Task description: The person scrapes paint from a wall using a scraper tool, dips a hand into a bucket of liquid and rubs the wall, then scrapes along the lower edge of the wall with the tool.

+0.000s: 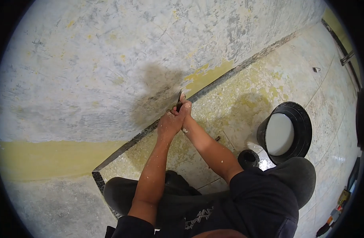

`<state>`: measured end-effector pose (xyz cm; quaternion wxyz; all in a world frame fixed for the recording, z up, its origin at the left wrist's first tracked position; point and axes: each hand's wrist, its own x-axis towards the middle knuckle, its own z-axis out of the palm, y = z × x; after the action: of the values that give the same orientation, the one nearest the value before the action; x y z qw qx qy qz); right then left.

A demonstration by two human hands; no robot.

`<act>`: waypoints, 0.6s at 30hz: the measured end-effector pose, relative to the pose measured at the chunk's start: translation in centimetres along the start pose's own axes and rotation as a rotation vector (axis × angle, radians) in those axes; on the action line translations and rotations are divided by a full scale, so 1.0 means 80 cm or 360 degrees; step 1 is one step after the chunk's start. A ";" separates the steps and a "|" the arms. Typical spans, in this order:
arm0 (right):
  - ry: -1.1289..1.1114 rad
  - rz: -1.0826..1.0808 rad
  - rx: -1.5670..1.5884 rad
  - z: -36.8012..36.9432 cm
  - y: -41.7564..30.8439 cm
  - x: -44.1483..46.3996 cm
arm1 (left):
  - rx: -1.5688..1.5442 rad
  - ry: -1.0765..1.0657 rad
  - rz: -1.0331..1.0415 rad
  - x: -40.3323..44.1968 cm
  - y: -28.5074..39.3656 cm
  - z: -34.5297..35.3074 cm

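My right hand (185,108) is closed around a dark scraper (179,106), its end against the lower wall (150,47) just above the dark skirting strip (217,81). My left hand (169,122) is closed at the same spot, pressed against the right one, and seems to grip the scraper too. Most of the tool is hidden by my fingers. Yellow paint (213,73) still covers a band of wall right of my hands; around it the surface is patchy white and grey. White specks dot both forearms.
A black bucket (305,127) with whitish liquid (280,134) stands on the tiled floor at right, beside a small black container (248,159). Yellow flakes (213,109) litter the floor along the wall. Tools (335,214) lie at the lower right edge.
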<state>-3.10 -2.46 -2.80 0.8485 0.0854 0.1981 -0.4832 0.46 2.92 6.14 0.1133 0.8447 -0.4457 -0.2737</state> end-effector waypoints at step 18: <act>0.0066 0.0015 -0.0043 0.018 -0.014 -0.008 | 0.0075 0.0088 0.0073 -0.003 0.011 0.003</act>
<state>-3.98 -3.04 -1.20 0.8476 0.0850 0.2216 -0.4746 -0.33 2.61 6.41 0.1118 0.8439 -0.4681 -0.2370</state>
